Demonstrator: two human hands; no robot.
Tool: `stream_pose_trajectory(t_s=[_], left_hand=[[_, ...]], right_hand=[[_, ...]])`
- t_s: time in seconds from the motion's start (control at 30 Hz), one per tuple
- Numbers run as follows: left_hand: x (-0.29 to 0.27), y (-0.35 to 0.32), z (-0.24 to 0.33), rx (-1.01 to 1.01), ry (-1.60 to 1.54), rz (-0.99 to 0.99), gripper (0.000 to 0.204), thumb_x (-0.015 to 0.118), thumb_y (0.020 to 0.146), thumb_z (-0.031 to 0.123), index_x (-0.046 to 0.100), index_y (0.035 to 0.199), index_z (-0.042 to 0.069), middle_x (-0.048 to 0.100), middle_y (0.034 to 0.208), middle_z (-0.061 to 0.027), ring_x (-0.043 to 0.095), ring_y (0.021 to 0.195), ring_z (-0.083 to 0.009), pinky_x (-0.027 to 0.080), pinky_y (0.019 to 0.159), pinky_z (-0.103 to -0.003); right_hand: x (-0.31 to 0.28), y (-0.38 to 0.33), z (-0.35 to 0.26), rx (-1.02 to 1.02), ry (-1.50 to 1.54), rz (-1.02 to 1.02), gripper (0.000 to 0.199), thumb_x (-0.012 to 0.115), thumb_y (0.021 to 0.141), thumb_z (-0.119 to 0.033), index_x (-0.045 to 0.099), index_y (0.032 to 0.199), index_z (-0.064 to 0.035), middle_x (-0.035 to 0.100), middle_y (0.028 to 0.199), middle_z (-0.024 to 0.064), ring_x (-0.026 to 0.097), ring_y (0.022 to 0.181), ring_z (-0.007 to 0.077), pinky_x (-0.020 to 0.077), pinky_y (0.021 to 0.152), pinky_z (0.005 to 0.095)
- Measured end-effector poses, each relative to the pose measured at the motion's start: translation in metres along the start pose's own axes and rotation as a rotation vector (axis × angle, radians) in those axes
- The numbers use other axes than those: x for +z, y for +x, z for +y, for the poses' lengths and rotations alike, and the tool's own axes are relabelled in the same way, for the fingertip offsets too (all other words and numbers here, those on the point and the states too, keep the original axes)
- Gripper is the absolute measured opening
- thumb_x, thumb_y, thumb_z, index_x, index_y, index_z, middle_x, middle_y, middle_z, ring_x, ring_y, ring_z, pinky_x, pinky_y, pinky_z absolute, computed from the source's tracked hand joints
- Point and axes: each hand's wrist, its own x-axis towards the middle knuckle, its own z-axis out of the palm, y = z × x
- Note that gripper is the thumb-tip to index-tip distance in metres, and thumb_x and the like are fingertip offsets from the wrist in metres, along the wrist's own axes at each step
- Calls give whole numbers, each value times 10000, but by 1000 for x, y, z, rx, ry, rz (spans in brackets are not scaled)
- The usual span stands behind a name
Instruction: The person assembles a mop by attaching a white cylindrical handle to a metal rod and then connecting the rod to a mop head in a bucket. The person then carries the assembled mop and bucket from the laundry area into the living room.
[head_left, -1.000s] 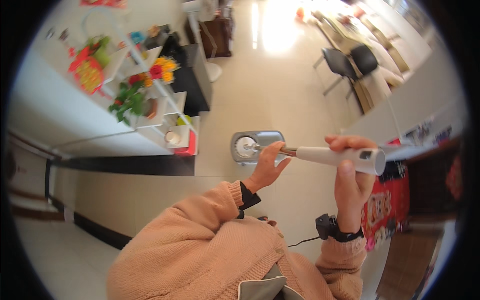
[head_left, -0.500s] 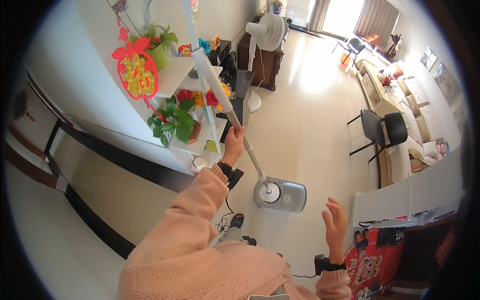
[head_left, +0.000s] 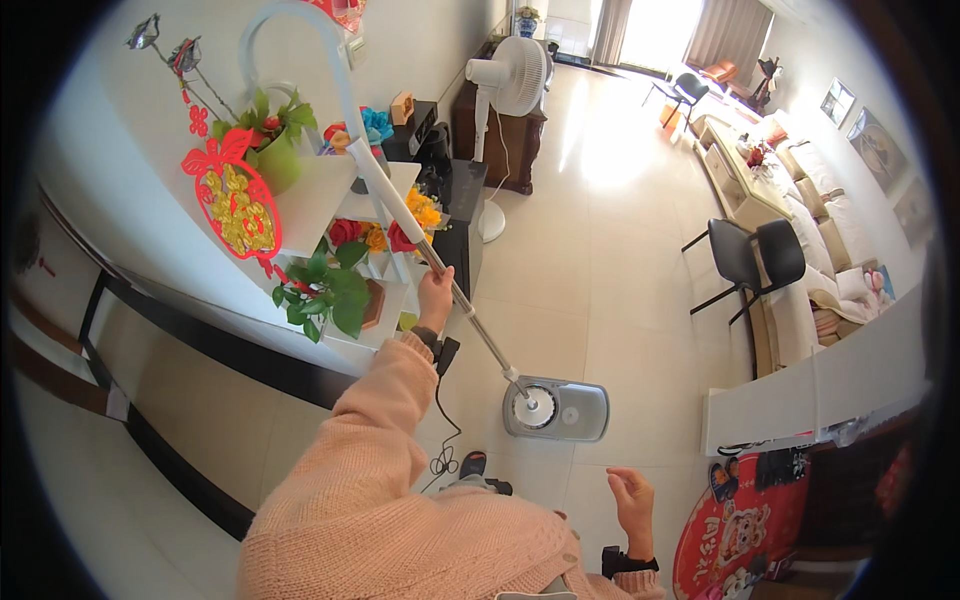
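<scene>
The left hand point(head_left: 434, 296) is closed around the long white and silver mop pole point(head_left: 400, 205), about at its middle. The pole runs slanted from the curved white top near the wall down to the round mop head point(head_left: 537, 406), which sits inside the grey rectangular mop bucket point(head_left: 558, 409) on the pale tiled floor point(head_left: 600, 260). The right hand point(head_left: 632, 500) holds nothing; it is low in the view, with the fingers loosely curled and the palm turned up, well apart from the bucket. Both arms wear a peach knitted sweater point(head_left: 400, 500), and a black band point(head_left: 628, 562) is on the right wrist. On the white wall at the left hangs a red and gold paper ornament in the shape of a gourd point(head_left: 232, 200), just beside a white shelf unit point(head_left: 330, 210) with green plants and coloured flowers. A red poster with a cartoon figure point(head_left: 745, 535) lies at the lower right. Farther back stand a white pedestal fan point(head_left: 510, 90) and two black chairs point(head_left: 755, 260).
</scene>
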Motion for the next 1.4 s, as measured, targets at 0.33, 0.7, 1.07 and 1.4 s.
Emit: stream_pose_trajectory(t_s=[0.33, 0.7, 1.07, 1.4], left_hand=[[-3, 9, 4, 67, -60, -30, 267, 739, 869, 218, 554, 899, 27, 596, 821, -36, 570, 770, -152, 467, 723, -315], [16, 22, 4, -123, -307, -32, 187, 693, 908, 152, 555, 969, 44, 610, 874, -18, 590, 820, -130, 471, 773, -278], [-6, -36, -1, -173, -349, 24, 173, 699, 855, 83, 541, 925, 61, 619, 807, -36, 599, 739, -132, 482, 751, -271], [-16, -3, -40, -337, -430, 72, 157, 694, 777, 34, 576, 878, 57, 595, 787, -22, 581, 742, -148, 464, 744, -291]], right_hand=[[-22, 8, 20, 87, 56, 64, 129, 644, 929, -72, 679, 1019, 14, 693, 905, 31, 616, 829, 80, 492, 754, 233], [-46, -43, 72, 309, 225, 230, 141, 620, 942, -103, 672, 977, 24, 703, 912, 85, 658, 845, 145, 534, 768, 288], [-46, -50, 86, 345, 255, 290, 140, 610, 945, -108, 660, 973, 19, 700, 917, 84, 656, 839, 148, 531, 763, 282], [-25, -43, 90, 318, 192, 238, 135, 617, 946, -119, 664, 979, 3, 693, 910, 67, 661, 855, 145, 540, 752, 280]])
